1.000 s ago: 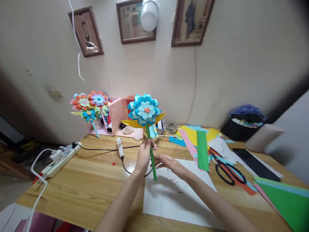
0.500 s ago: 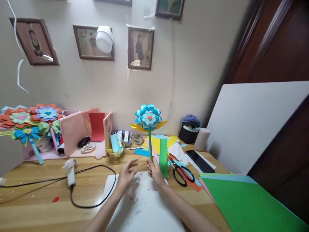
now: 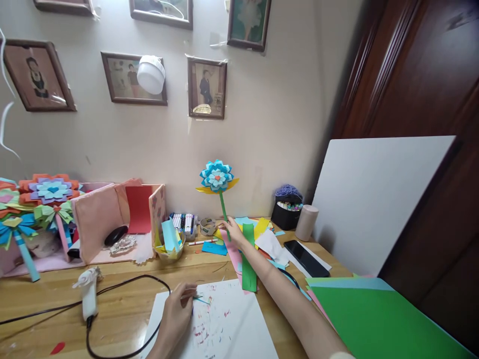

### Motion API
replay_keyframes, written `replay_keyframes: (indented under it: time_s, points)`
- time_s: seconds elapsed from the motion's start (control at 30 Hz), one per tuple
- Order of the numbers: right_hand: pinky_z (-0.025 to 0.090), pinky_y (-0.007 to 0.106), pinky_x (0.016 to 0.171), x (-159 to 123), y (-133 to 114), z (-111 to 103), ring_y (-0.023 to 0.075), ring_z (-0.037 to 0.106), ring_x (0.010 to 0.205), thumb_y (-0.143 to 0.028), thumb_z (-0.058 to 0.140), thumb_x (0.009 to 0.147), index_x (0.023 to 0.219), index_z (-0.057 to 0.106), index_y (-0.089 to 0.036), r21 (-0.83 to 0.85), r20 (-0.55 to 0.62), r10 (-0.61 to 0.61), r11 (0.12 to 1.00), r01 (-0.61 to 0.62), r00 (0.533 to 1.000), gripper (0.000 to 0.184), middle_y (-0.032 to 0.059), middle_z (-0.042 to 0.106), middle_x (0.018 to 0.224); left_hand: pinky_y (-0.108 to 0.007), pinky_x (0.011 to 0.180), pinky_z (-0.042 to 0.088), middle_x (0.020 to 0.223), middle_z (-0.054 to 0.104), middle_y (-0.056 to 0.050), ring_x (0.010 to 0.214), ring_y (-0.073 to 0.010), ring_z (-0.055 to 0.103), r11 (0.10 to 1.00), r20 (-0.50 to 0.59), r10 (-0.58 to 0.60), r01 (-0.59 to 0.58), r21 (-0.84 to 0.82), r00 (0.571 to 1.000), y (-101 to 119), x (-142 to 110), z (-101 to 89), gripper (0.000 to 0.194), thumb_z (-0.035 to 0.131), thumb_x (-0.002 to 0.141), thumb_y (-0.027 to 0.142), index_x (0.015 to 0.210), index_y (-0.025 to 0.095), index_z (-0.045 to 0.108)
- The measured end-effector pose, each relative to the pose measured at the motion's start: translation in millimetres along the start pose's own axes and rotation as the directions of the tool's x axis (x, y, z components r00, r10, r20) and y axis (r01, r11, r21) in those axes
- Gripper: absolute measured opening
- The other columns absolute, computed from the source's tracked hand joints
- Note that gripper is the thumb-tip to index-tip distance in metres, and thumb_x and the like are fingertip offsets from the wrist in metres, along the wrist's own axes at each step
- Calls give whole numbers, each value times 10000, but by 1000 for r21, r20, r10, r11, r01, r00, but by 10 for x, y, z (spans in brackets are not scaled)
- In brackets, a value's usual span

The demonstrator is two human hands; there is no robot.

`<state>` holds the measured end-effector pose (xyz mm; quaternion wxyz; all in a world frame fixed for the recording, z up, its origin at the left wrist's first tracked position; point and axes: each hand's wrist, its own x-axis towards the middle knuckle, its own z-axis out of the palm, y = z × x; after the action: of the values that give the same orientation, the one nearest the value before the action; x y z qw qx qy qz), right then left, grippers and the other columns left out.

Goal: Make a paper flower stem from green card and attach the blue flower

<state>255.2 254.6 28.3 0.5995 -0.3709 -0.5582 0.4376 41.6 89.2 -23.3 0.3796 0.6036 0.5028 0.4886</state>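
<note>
My right hand (image 3: 233,233) is stretched forward over the desk, its fingers closed round the green stem of a paper flower (image 3: 217,176). The flower stands upright, leaning a little left, with layered blue petals, a small red heart in the middle and two yellow leaves. My left hand (image 3: 178,306) rests on the left side of a white sheet (image 3: 234,314), fingers loosely bent and apart from the flower. Close to its fingertips lies a thin blue scrap (image 3: 202,300). Red marks and tiny bits speckle the sheet.
A green paper strip (image 3: 248,264), paper scraps and a phone (image 3: 307,258) lie around my right forearm, which partly covers black-handled scissors (image 3: 290,277). On the left are a corded white glue gun (image 3: 89,294) and other paper flowers (image 3: 52,190). Green sheets (image 3: 374,314) lie right.
My right hand has carried the flower forward, away from me. My left hand has come down onto the white sheet. The view has shifted slightly right and up.
</note>
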Motion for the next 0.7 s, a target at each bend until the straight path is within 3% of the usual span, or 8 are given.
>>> replay_keyframes:
  time_s: [0.2, 0.33, 0.53, 0.7]
  points:
    - [373, 307, 861, 700, 128, 240, 162, 557, 856, -265, 548, 717, 818, 541, -193, 4, 62, -69, 998, 69, 996, 124, 18, 627, 833, -336, 765, 492, 797, 644, -57, 805, -216, 620, 999, -11, -15, 15, 29, 1000, -59, -7, 36, 241, 449, 611, 140, 771, 190, 622]
    - [345, 294, 888, 991, 298, 409, 174, 520, 940, -287, 549, 706, 817, 551, -185, 8, 63, -105, 994, 105, 992, 151, 32, 615, 914, -333, 738, 490, 770, 626, -55, 779, -219, 608, 999, -29, -10, 11, 30, 1000, -90, 5, 52, 275, 438, 574, 104, 754, 197, 623]
    - [353, 305, 874, 1043, 602, 534, 175, 538, 922, -397, 510, 737, 976, 512, -177, 8, 82, -81, 997, 81, 993, 325, 31, 623, 838, -310, 626, 503, 704, 605, -42, 679, -214, 604, 1000, -54, -14, 14, -8, 998, -247, 92, 78, 308, 452, 479, 76, 691, 212, 630]
    - [413, 309, 794, 1010, 755, 447, 167, 594, 813, -440, 515, 709, 966, 500, -194, -24, 132, 6, 1000, -3, 991, 356, 7, 626, 739, -284, 601, 502, 697, 590, -30, 655, -195, 602, 998, -94, -22, 17, -55, 995, -341, 109, 127, 307, 448, 450, 67, 672, 200, 614]
